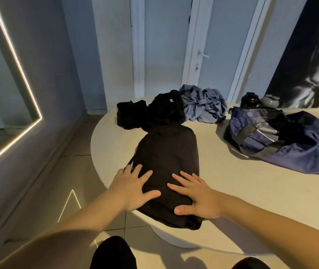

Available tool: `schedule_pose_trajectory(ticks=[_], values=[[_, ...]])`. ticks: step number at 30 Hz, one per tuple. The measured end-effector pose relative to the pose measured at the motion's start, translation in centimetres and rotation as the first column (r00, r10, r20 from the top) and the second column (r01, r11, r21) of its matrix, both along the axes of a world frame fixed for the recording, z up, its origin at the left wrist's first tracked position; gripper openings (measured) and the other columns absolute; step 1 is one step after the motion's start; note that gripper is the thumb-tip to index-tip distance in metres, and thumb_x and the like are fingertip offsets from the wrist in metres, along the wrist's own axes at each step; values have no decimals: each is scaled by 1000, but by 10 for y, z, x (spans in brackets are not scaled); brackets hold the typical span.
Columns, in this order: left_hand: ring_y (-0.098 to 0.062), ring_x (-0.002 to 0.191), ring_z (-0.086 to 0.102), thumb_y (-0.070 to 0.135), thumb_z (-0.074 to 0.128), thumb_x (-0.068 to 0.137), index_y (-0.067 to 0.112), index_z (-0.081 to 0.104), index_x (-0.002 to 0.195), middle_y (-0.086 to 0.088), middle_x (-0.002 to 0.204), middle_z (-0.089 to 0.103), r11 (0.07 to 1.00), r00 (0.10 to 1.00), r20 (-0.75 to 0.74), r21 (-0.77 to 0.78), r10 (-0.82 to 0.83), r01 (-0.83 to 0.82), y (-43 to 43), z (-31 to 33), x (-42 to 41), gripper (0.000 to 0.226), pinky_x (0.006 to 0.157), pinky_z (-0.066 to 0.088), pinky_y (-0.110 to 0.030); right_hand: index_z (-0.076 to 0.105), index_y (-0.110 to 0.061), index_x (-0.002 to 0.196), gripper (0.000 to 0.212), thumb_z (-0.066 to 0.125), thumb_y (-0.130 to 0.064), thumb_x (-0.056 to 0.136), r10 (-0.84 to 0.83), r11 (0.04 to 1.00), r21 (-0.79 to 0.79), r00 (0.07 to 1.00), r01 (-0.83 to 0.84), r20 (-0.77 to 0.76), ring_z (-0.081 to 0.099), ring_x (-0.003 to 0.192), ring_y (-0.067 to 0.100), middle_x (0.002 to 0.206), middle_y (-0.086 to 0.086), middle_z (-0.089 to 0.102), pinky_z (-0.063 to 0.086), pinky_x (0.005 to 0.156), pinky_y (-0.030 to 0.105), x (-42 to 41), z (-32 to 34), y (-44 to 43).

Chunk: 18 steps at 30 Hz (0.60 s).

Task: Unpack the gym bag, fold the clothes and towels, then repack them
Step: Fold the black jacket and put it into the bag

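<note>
Gym bag [282, 140] open, right; both hands' fingers [184, 176] splayed flat on black garment [166, 152]; unfolded clothes [174, 109] behind.

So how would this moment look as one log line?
step: folding | left hand: flat on black folded garment | right hand: flat on it | blue gym bag: open on table | unfolded clothes pile: waiting
</note>
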State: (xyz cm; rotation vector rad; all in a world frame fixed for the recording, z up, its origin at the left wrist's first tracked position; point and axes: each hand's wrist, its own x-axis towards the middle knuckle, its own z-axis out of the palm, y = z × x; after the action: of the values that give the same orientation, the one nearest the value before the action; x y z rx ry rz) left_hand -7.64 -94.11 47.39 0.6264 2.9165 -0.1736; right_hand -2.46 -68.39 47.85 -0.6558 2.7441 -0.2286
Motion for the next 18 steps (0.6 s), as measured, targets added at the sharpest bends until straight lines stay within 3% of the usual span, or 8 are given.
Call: schedule_pose_trajectory(ticks=[2,4,7,9,11,14,16,18], values=[[-31,150,18,86,6,86,37,15,161,-5,166,19,998,998,-43,-44,-45,43,17,8,8,90,122,18,-47,6,-52,156,79,37,-80,90,2,1000,-20,1000,-2,7,-26,150,4,166,-20,-14,-16,122,39,14,-1,20],[-29,139,38,83,9,90,31,38,154,-8,152,43,995,993,-79,-50,-90,86,33,15,10,88,114,32,-44,7,-55,155,78,39,-81,89,3,999,-55,999,-1,33,-27,148,0,165,-24,-14,-18,120,35,28,0,38],[-20,94,63,79,20,93,22,70,107,-1,100,68,993,985,-124,-17,-116,115,53,27,8,77,82,48,-35,12,-57,154,79,42,-83,86,10,995,-99,995,0,101,-25,146,-6,164,-28,-11,-16,118,31,42,6,57],[-18,75,59,71,29,98,19,63,80,1,81,62,992,976,-182,-11,-122,122,66,35,-2,64,69,44,-32,27,-53,153,76,45,-82,85,-26,987,-151,984,53,179,-10,149,-8,164,-30,3,-5,120,28,43,17,68],[-18,76,60,63,35,101,20,64,84,0,84,61,992,958,-271,47,-99,116,77,42,-21,55,69,48,-32,49,-43,146,61,54,-69,91,-147,945,-265,974,189,171,22,145,-7,157,-27,31,16,120,24,31,32,75],[-20,84,63,54,43,102,17,70,97,-1,94,63,963,937,-343,266,56,40,96,51,-69,46,73,53,-35,66,-26,131,36,67,-35,96,-476,763,-489,879,423,19,57,121,3,132,-15,62,39,111,26,-19,40,84],[-22,91,63,52,49,100,15,70,103,-4,102,63,917,949,-264,394,171,-56,108,52,-106,42,78,55,-39,71,-14,122,29,69,-24,94,-694,527,-595,711,607,110,66,104,14,115,-2,71,49,101,32,-68,37,94],[-27,103,61,52,52,99,13,67,113,-8,113,64,872,963,-122,463,240,-159,121,47,-140,44,87,55,-43,68,-4,106,26,72,-25,92,-802,311,-596,541,740,253,64,90,22,102,9,69,52,87,35,-113,31,102]])
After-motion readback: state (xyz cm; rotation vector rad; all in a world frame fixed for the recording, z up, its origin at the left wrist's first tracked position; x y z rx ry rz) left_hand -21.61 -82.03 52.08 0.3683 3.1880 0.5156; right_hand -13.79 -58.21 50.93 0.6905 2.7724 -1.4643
